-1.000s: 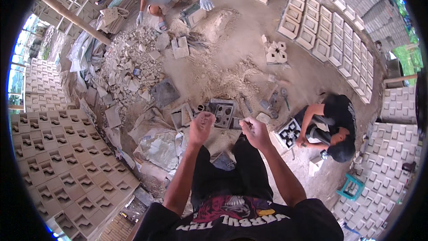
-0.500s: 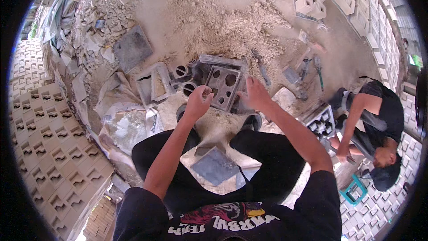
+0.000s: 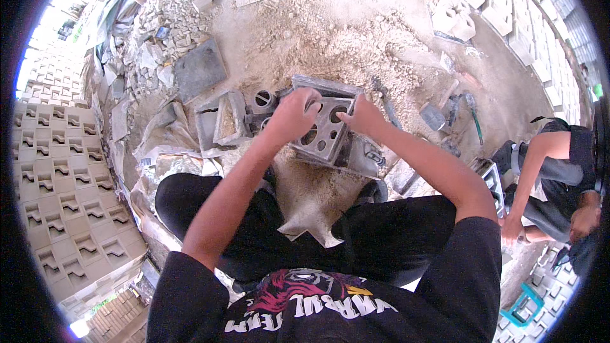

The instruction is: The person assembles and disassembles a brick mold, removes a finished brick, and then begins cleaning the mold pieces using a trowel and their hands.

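Observation:
Between my knees is a grey, dusty plate with round holes [image 3: 327, 134], seated in or over a box-like metal mould [image 3: 343, 152]. My left hand [image 3: 293, 116] curls over the plate's left side, fingers bent at its far left corner. On the opposite side my right hand [image 3: 364, 117] grips the edge, its thumb lying over the plate near a large hole. What the fingertips touch underneath is hidden. Left of the mould are round metal pieces [image 3: 262, 98] and a rectangular frame [image 3: 232, 119] with pale powder inside.
Pale sandy material [image 3: 343, 44] heaps beyond the mould. A dark flat board [image 3: 200, 70] lies at the left by rubble [image 3: 149, 57]. Stacked pale blocks [image 3: 70, 184] line the left. At right are a green-handled tool [image 3: 475, 121], a co-worker [image 3: 546, 165] and a turquoise stool [image 3: 524, 305].
Both my hands have moved onto the plate's sides and closed there; the left one was beside it with fingers curled. The view has shifted, and the co-worker's arms have changed position.

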### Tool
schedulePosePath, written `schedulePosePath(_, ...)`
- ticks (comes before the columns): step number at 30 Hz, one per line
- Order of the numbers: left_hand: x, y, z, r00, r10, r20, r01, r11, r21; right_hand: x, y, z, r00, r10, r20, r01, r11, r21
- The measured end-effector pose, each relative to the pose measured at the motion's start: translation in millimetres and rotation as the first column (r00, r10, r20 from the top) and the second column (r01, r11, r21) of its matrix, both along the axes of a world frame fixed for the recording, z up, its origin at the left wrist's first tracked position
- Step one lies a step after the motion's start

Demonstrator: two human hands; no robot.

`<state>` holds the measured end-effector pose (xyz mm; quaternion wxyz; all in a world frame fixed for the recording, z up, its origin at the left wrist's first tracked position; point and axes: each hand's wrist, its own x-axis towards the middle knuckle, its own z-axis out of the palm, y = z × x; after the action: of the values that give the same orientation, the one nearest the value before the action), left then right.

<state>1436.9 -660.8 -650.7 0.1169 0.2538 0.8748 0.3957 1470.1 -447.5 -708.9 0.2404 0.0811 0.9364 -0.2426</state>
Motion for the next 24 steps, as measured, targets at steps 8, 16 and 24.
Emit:
schedulePosePath(8, -25, -9, 49, 0.919, -0.387, -0.082, 0.316, 0.842, -0.437, 6, 3, -34, 0.977, -0.202, -0.066, 0.198, 0.978, -0.064)
schedulePosePath(16, -32, -21, 76, 0.870, -0.492, -0.020, 0.428, 0.777, -0.462, 9, -8, -21, 0.968, -0.224, -0.109, 0.218, 0.974, -0.065)
schedulePosePath(24, -49, -58, 97, 0.871, -0.466, -0.156, 0.350, 0.810, -0.471, -2, -61, 16, 0.959, -0.243, -0.149, 0.207, 0.953, -0.222)
